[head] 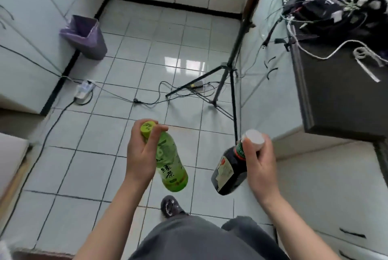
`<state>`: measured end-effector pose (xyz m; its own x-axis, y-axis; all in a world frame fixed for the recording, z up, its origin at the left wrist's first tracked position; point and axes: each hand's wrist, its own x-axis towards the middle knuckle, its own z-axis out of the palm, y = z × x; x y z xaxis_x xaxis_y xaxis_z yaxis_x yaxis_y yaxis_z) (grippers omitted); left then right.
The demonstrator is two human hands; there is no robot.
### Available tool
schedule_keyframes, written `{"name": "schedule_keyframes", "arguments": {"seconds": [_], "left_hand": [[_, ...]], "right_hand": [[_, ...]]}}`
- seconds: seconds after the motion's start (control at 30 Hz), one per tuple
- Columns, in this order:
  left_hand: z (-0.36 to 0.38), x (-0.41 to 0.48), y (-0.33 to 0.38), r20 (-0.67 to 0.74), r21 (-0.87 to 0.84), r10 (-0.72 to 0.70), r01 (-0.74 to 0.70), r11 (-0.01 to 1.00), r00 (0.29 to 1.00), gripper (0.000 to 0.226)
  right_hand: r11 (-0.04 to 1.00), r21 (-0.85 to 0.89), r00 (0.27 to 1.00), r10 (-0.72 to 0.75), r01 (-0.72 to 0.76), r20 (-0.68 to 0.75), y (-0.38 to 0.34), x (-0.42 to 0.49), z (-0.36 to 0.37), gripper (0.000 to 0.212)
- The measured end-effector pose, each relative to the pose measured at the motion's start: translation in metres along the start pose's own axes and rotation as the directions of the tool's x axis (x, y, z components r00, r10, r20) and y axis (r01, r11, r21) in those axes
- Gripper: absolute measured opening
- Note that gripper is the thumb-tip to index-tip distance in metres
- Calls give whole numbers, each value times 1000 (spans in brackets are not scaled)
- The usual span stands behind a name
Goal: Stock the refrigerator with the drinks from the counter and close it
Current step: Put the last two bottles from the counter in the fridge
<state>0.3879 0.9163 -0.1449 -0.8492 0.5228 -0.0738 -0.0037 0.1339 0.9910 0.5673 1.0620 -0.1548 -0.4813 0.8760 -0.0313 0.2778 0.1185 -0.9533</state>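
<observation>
My left hand [141, 154] grips a green tea bottle [172, 167] by its neck, just under the yellow-green cap; the bottle hangs tilted over the tiled floor. My right hand [258, 159] holds a dark drink bottle [230, 172] with a white cap, also by the neck, its body tilted down and to the left. Both bottles are in the air at the centre of the head view, a short gap between them. No refrigerator can be made out in the head view.
A dark counter [336, 91] with a heap of cables and gear stands at the right. A black tripod [227, 70] and loose cords cross the floor ahead. A purple-lined bin [86, 37] sits far left near a power strip [84, 90]. White cabinets line the left.
</observation>
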Motion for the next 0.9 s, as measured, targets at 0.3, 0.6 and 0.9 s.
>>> {"name": "schedule_keyframes", "arguments": {"seconds": [0.3,0.6,0.9], "left_hand": [[-152,30,-23,-427,-129,-89,37,991,900,27],[-267,64,-33,-730,-175,-153,34,984,666,16],[-363,102,-17,-925,-131,-148,72,989,350,22]], "right_hand": [[990,-1,889,-125,139,441,-61,39,185,33],[964,84,613,-225,250,757,-117,87,379,24],[926,207,196,-277,316,940,-188,76,559,33]]}}
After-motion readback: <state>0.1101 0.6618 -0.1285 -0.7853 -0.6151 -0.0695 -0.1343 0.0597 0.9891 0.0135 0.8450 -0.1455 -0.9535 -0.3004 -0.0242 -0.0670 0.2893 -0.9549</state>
